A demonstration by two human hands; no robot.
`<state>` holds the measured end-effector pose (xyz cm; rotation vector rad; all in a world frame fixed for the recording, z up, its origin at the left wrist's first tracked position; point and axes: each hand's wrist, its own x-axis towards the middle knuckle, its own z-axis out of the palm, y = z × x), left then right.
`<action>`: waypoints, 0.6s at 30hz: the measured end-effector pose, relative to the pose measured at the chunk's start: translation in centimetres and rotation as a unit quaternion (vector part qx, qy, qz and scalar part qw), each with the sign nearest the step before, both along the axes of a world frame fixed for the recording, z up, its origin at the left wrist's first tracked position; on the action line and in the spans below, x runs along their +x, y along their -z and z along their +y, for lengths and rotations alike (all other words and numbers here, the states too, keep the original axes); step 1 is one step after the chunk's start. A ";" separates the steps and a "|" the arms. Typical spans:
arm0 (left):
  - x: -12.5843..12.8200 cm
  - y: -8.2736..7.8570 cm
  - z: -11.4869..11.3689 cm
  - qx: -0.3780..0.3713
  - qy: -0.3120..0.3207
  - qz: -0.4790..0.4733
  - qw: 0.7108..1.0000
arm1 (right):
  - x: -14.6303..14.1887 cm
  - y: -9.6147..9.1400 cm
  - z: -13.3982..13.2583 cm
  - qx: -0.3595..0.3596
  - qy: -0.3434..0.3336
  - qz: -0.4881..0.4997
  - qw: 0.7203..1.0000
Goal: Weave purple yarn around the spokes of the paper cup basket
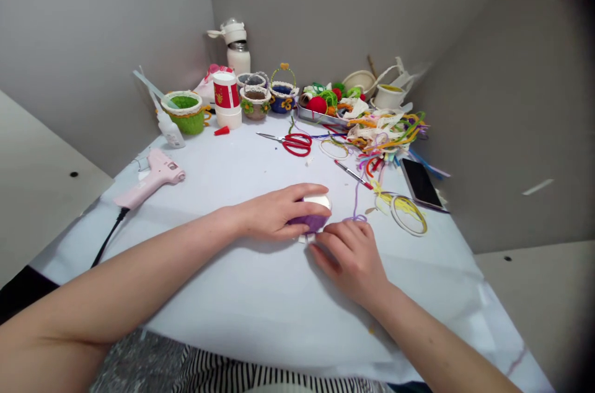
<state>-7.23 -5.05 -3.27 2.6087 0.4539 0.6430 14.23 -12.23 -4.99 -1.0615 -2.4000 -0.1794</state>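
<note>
My left hand (274, 213) is closed around a small purple yarn-wrapped cup (312, 222) with a white round end, lying on its side on the table. Fingers of that hand cover much of the cup. Against the cup's near right edge, my right hand (351, 256) is curled in a pinch; what sits between its fingertips is hidden. A small white piece (304, 238) shows under the cup beside those fingertips. Purple yarn (356, 199) trails over the table just behind my right hand.
Red-handled scissors (297, 144), a pen (353, 174) and tape rings (409, 216) lie beyond my hands. A pink glue gun (151, 179) rests at left, a phone (421, 182) at right. Small decorated baskets (255, 103), a glue bottle (170, 129) and a yarn-filled tray (325, 115) stand behind.
</note>
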 end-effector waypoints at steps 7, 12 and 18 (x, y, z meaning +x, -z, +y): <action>0.0 0.0 -0.1 -0.007 -0.004 0.007 1.000 | -0.9 1.1 0.1 0.035 -0.038 -0.044 0.998; 0.1 0.0 -0.1 -0.011 -0.004 0.001 1.000 | -1.1 1.3 0.0 0.037 -0.029 -0.078 0.996; 0.6 0.3 -0.2 -0.001 -0.034 -0.022 0.999 | -0.2 0.6 -0.3 0.011 -0.031 0.035 0.999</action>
